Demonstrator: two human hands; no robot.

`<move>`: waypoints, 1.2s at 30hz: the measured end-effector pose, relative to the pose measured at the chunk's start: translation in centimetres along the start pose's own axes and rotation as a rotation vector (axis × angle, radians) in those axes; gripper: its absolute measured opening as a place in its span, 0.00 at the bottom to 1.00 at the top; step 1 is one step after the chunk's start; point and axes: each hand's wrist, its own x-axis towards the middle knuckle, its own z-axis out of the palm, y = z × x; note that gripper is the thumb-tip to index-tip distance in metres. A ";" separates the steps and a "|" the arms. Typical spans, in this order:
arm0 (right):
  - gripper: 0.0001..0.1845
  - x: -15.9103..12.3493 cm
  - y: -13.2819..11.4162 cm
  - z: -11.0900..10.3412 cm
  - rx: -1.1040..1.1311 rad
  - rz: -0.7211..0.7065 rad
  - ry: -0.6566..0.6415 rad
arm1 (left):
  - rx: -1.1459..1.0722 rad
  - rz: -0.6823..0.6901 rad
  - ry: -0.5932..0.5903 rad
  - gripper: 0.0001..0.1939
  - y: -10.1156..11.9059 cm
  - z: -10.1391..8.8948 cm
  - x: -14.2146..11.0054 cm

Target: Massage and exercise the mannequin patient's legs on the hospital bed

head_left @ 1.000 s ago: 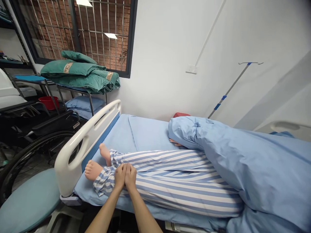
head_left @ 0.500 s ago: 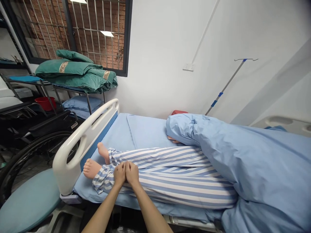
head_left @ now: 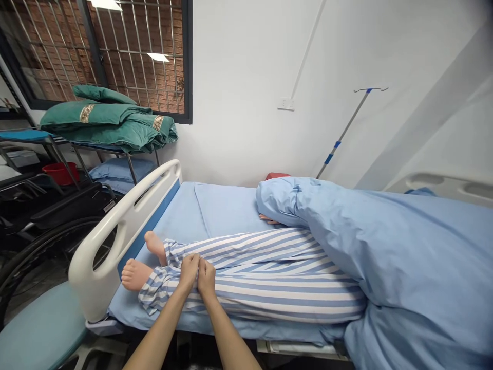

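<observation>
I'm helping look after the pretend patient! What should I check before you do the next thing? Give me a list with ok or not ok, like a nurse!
1. Left hand and right hand on the striped pyjama trousers: ok, both rest on the cloth side by side, near the ankles.
2. Fingers gripping the cloth: cannot tell from this view.
3. Manikin's bare feet on the blue bed sheet: ok, both lie on it, inside the white end board.
4. Near trouser cuff: not ok, it is rumpled at the ankle.
5. Manikin's hand under the blue duvet: not ok, its fingers stick out past the edge.
</observation>
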 end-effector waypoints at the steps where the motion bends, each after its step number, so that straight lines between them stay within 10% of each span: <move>1: 0.26 0.1 0.1 0.0 0.019 0.014 0.007 | -0.041 0.002 0.031 0.13 0.1 0.3 -0.2; 25: 0.24 0.4 0.1 -3.1 -0.212 -0.113 -0.049 | 0.486 0.138 0.095 0.15 -2.3 1.6 -2.8; 36: 0.26 1.1 1.0 -3.2 0.024 0.016 0.049 | -0.140 0.061 0.033 0.15 1.3 3.7 -1.8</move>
